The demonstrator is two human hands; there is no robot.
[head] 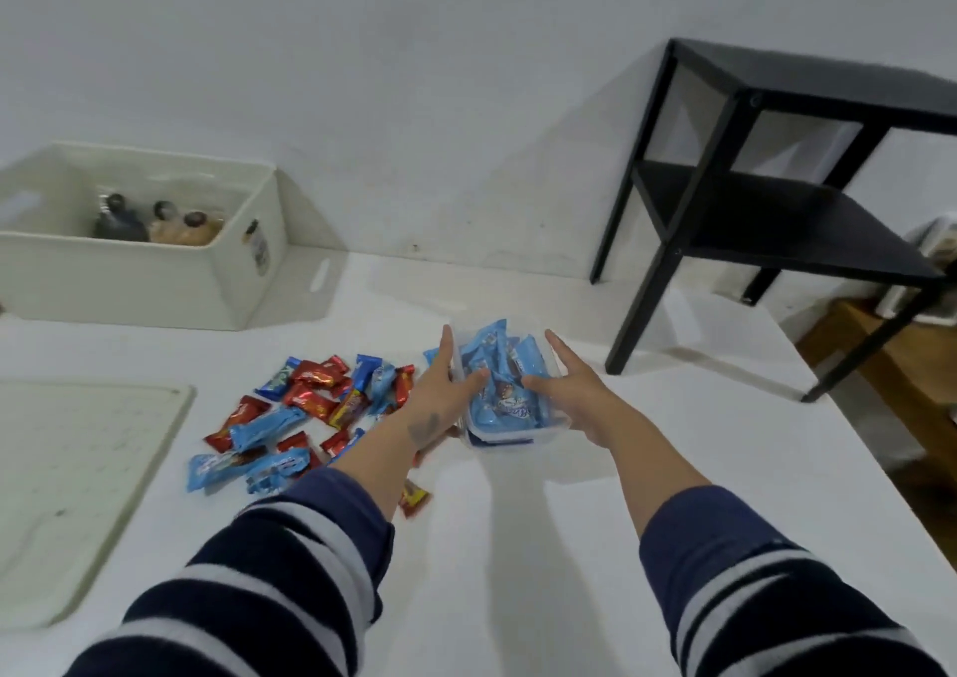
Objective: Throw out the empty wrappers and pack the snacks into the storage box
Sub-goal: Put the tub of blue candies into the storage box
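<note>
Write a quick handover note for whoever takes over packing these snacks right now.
Left hand: open, fingers along the left wall of the clear storage box, thumb over the rim; no grip.
Right hand: open, resting on the blue snack packs in the box.
Done: box filled with blue packs.
Left: the pile of red and blue snacks on the white table left of the box; one red wrapper lies nearer, apart. Empties not sorted as far as visible.

bare table (pixel 518 547) is lying open at lower centre; loose snacks (pixel 300 417) are crowding the left, a black shelf (pixel 766 220) is blocking the upper right.
</note>
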